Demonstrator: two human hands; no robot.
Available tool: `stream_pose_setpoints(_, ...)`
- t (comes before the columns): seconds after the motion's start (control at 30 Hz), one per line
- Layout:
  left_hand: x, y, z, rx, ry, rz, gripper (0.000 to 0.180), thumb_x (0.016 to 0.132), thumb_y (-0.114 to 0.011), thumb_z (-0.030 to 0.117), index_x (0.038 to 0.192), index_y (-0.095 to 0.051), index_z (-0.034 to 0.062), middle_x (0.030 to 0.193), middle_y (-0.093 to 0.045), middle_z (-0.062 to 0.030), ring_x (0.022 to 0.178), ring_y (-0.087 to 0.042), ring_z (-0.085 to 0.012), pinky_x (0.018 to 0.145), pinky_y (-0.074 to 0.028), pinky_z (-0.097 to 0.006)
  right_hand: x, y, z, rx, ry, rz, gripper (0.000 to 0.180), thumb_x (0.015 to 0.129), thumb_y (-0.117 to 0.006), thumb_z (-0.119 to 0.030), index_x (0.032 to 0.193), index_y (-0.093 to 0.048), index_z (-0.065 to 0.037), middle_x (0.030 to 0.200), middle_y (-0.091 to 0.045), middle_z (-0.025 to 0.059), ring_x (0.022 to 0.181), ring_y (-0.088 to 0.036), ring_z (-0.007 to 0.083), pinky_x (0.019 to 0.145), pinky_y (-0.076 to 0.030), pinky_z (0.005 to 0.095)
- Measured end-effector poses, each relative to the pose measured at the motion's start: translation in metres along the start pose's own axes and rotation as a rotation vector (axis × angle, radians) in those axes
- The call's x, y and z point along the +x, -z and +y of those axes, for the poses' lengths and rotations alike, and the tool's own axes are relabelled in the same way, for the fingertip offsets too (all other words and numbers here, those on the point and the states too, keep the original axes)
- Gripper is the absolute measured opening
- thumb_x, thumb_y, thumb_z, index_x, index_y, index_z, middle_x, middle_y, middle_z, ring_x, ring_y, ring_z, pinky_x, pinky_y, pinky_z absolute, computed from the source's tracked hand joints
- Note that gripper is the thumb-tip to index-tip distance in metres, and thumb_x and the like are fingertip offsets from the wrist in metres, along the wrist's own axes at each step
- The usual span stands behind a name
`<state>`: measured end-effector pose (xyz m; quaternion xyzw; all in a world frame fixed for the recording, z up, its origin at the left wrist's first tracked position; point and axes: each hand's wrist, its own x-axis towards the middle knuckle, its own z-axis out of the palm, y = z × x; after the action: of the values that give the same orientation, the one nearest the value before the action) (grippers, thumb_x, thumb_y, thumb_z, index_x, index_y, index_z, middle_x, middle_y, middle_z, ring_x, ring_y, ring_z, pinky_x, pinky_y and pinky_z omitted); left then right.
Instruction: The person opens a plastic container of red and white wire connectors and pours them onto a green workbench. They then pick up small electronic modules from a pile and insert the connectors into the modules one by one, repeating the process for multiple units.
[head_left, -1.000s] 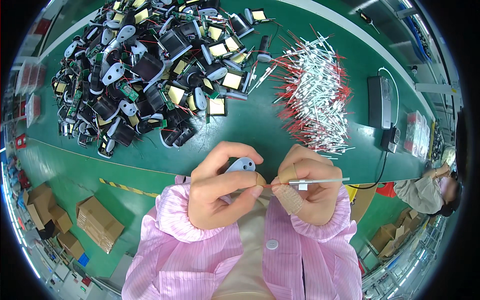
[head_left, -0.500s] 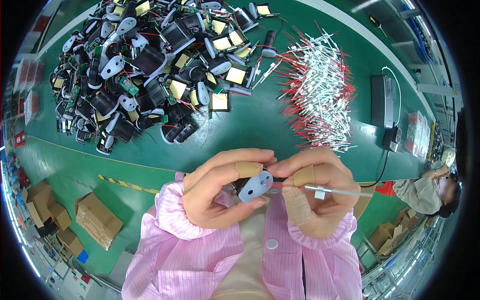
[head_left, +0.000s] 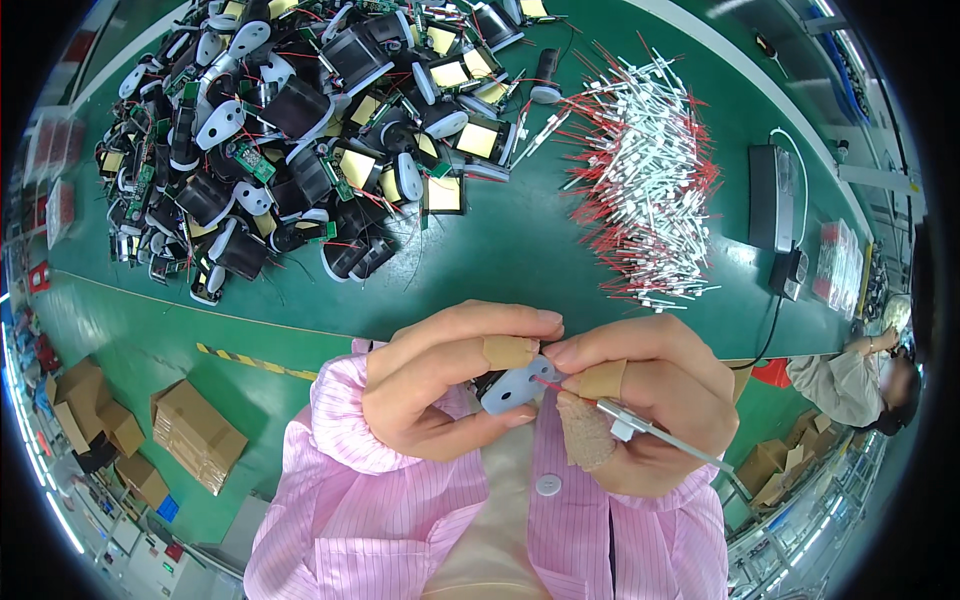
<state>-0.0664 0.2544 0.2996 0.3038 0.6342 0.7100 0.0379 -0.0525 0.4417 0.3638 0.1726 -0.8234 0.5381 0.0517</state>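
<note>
My left hand [head_left: 430, 385] is closed around a small black housing with a light grey-blue, oval end cap [head_left: 512, 390]. The cap has round holes and is turned to the right. My right hand [head_left: 655, 395] pinches a thin lead with a white sleeve [head_left: 680, 447], a silvery section and a small white piece on it. The lead's red wire end [head_left: 548, 384] reaches to a hole in the cap; how deep it goes I cannot tell. Beige tape or bandages wrap fingers on both hands.
Similar black housings with green circuit boards [head_left: 250, 160] and yellow pads are heaped at the far left of the green table. A pile of white-and-red leads [head_left: 650, 180] lies at the far right, beside a black box [head_left: 769, 200] with a cable. Another person [head_left: 840, 390] sits at right.
My right hand has shifted slightly right and down, and the lead now slants downward to the right. The cap has turned and moved a little; both hands keep their hold.
</note>
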Motion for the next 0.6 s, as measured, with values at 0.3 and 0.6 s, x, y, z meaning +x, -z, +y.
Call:
stream_pose_setpoints(0.3,0.0034,0.0061,-0.0039,0.026,-0.032,-0.029,0.04,0.079,-0.076,0.012,0.107,-0.053,-0.0073,0.111,-0.058,-0.0327,0.093,-0.066,-0.0381,0.076,-0.056,-0.043,0.0077,-0.0018,-0.0035,-0.075,-0.023,-0.035,0.016,0.066,-0.073,0.005,0.078,-0.064,0.004,0.087,-0.066,0.0164,0.066,-0.066,0.0187,0.057,-0.053,0.026)
stream_pose_setpoints(0.6,0.0053,0.0087,-0.0065,0.038,-0.045,-0.034,0.042,0.08,-0.076,0.015,0.107,-0.054,-0.0071,0.11,-0.059,-0.0324,0.092,-0.066,-0.0366,0.075,-0.056,-0.041,0.0104,-0.0009,-0.0007,-0.087,-0.021,-0.052,0.017,0.064,-0.073,0.006,0.079,-0.064,0.004,0.087,-0.066,0.0162,0.065,-0.066,0.0179,0.056,-0.052,0.0253)
